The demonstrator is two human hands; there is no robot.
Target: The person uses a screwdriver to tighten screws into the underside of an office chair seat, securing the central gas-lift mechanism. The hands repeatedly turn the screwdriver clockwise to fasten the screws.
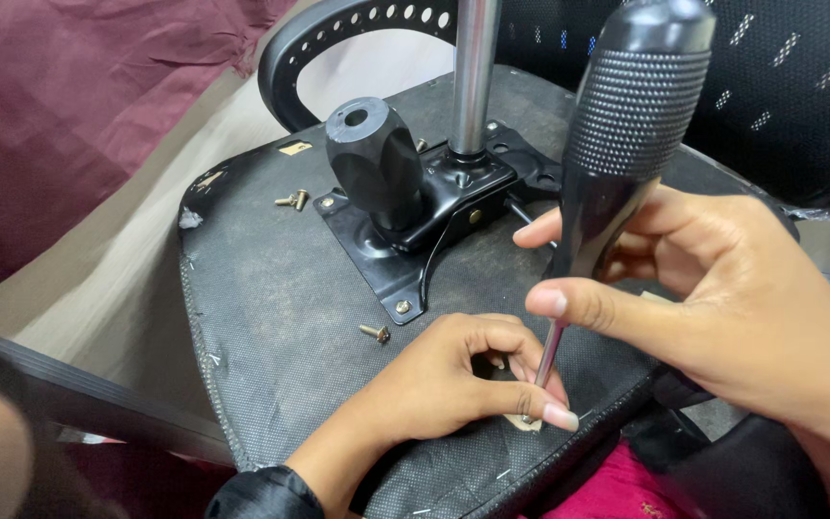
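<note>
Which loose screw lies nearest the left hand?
The screw just below the metal plate's front corner, close to the left hand. The other loose screw lies farther back, left of the plate.

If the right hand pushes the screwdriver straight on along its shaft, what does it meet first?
The right hand aims the black-handled screwdriver down at a small tan patch on the grey fabric chair underside, between the left hand's fingertips. The tip seems already there.

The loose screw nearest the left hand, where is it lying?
In the head view, the screw lies on the chair underside, left of centre, just below the metal plate's corner and above the left hand.
</note>
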